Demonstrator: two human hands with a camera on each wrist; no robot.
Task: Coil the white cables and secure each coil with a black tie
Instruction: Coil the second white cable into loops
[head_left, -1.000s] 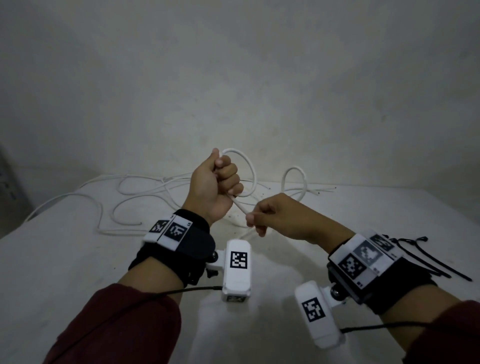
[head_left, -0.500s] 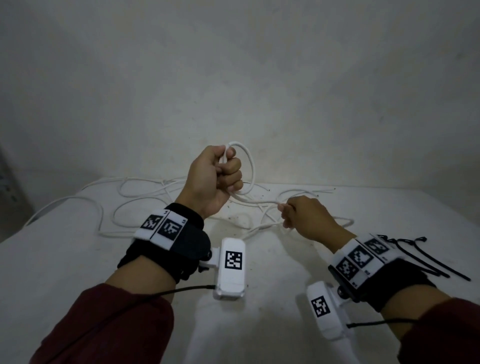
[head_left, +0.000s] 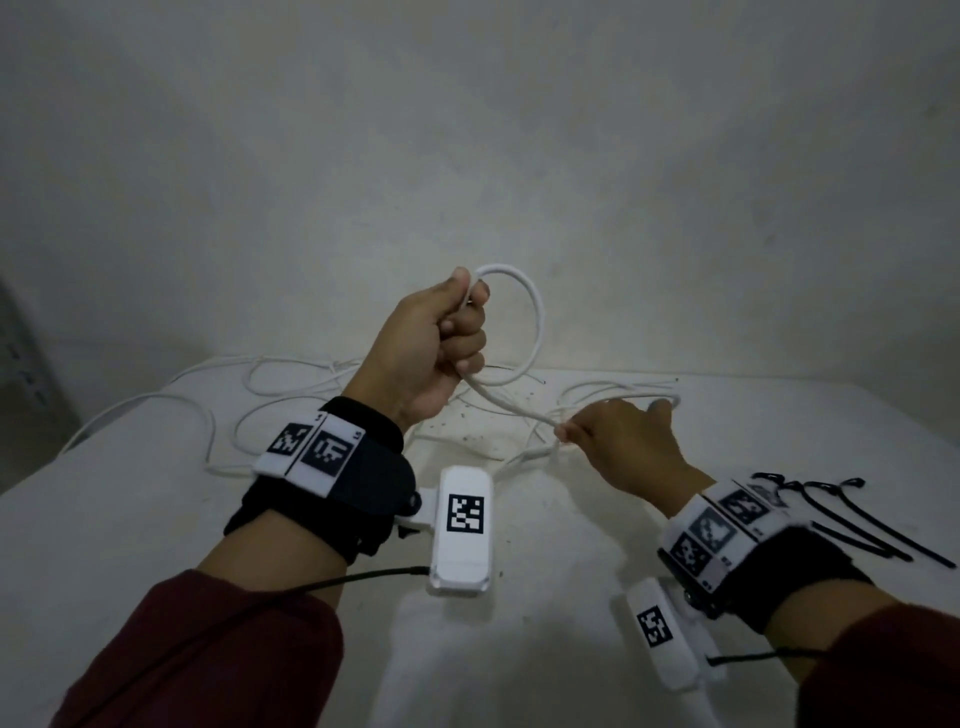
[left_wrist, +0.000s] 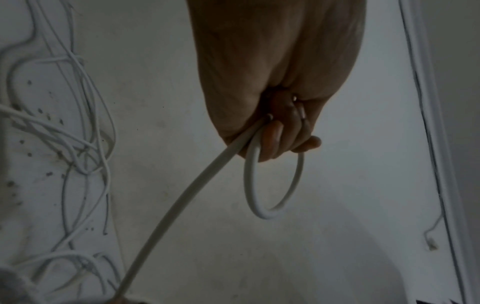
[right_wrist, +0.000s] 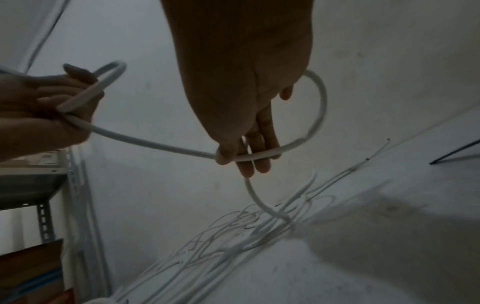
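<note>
Both hands are gripping one white cable (head_left: 524, 410): left hand (head_left: 434, 348) clenching its loop, right hand (head_left: 623, 447) pinching the slack above the table (head_left: 130, 519).

My right hand (head_left: 621, 449), which a second ago sat close under my left hand (head_left: 431, 345) pinching the white cable (head_left: 537, 322), now sits farther to the right and nearer the table's far edge, after a dip toward the tabletop half a second back. A new bend of cable curls past its fingers (right_wrist: 262, 148). The stretch between my two hands runs longer now. My left fist sits a little higher and holds one loop, as it did.
</note>
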